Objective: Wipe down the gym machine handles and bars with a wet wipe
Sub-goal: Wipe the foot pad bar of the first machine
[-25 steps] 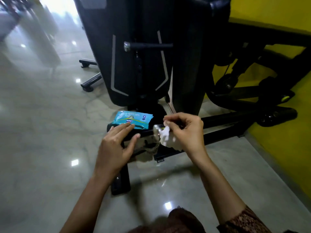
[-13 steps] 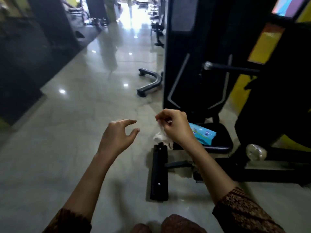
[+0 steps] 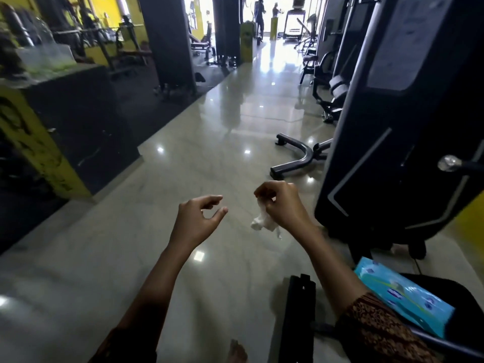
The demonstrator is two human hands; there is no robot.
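Right hand [image 3: 282, 205] has the wet wipe [image 3: 263, 222], left hand [image 3: 196, 218] empty, both held up over the floor [image 3: 209, 153].
Right fingertips pinch the wipe's top edge; the rest hangs crumpled below the palm. Left hand just beside it, fingers loosely curled, thumb out, touching nothing. Patterned sleeve [image 3: 379, 326] on the right forearm. Blue wipe pack [image 3: 400, 292] lies on a black pad [image 3: 466, 292] lower right, partly behind that arm. Black gym machine [image 3: 392, 127] stands right of the hands, its chrome-tipped handle [image 3: 449, 163] sticking out, well apart from the wipe. Black base bar [image 3: 297, 318] on the floor beneath the right forearm.
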